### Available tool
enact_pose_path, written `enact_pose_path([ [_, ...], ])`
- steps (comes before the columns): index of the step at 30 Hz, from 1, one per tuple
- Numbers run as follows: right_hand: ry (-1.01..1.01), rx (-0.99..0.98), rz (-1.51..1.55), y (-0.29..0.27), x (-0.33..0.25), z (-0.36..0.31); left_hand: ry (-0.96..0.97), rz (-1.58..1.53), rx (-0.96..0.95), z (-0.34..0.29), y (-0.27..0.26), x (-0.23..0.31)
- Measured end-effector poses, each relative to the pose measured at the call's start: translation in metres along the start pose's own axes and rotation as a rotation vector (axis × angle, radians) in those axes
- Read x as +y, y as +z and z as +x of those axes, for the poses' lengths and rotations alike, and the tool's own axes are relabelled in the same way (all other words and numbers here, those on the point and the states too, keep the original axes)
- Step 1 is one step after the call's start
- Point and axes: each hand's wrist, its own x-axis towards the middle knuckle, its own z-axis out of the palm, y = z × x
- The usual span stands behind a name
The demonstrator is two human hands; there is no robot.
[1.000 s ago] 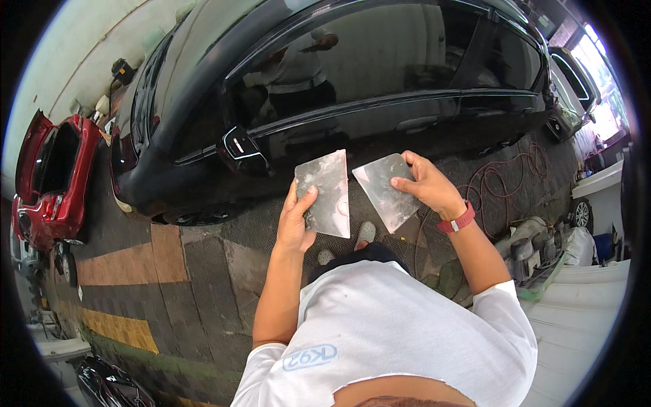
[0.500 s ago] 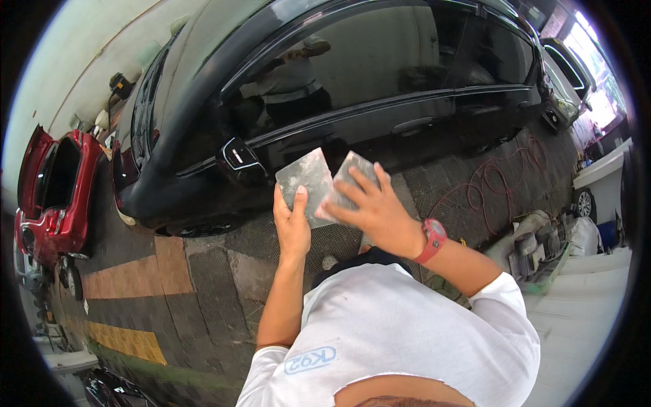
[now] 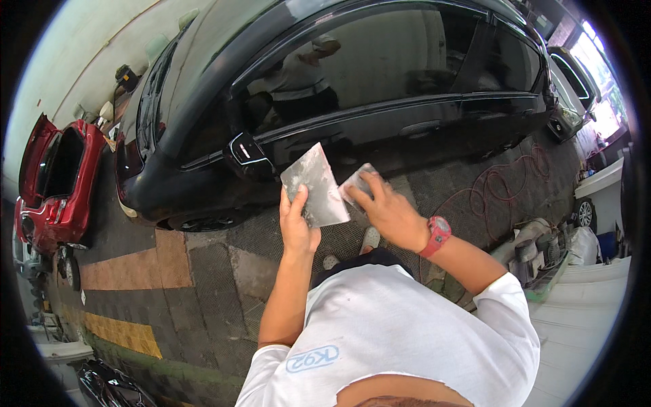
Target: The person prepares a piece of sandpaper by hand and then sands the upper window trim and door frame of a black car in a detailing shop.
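My left hand (image 3: 297,227) grips a flat, rectangular grey plate (image 3: 313,183) by its lower left part, thumb on top. Whitish smears mark its face, and pinkish paste runs along its right edge. In my right hand (image 3: 390,214) is a smaller grey spreader (image 3: 357,182), also streaked with pink, fingers bent over it and hiding part of it. The spreader sits just beside the plate's right edge; whether they touch I cannot tell. Both hands are in front of my body, below the window of a black car (image 3: 325,139).
The car's side mirror (image 3: 248,156) juts out just left of the plate. A red hose (image 3: 489,193) lies coiled on the dark paved floor at right. Car parts (image 3: 536,254) stand at the lower right. A red car (image 3: 60,183) with a raised panel is at far left.
My right hand has turned and drawn the spreader a little right, off the plate's face. The plate in my left hand has tilted, with its paste-covered right edge now showing more.
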Motion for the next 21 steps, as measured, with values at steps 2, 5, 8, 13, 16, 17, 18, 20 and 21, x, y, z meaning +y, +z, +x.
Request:
enact_pose_path([
  [2, 0.102, -0.172, 0.162, -0.011, 0.012, 0.002, -0.114, 0.013, -0.064, -0.003, -0.006, 0.001],
  [5, 0.705, 0.144, 1.132, -0.006, 0.024, 0.009, -0.332, -0.017, -0.214, -0.01, -0.008, -0.006],
  [8, 0.831, 0.373, 2.145, 0.014, 0.051, 0.013, -0.477, 0.069, -0.293, -0.007, -0.018, -0.017],
  [13, 0.778, 0.27, 2.215, 0.02, 0.055, 0.007, -0.385, 0.207, -0.185, -0.01, -0.009, -0.016],
  [16, 0.765, 0.248, 2.226, 0.011, 0.051, 0.005, -0.32, 0.279, -0.176, -0.007, -0.009, -0.009],
  [17, 0.761, 0.25, 2.218, 0.008, 0.049, 0.005, -0.304, 0.306, -0.174, -0.008, -0.007, -0.006],
  [18, 0.747, 0.25, 2.218, 0.006, 0.048, 0.005, -0.29, 0.332, -0.171, -0.009, -0.006, -0.004],
  [20, 0.717, 0.252, 2.217, 0.002, 0.047, 0.003, -0.227, 0.317, -0.121, -0.008, -0.01, -0.006],
  [21, 0.724, 0.283, 2.183, 0.0, 0.048, 0.002, -0.193, 0.308, -0.098, -0.007, -0.011, -0.007],
])
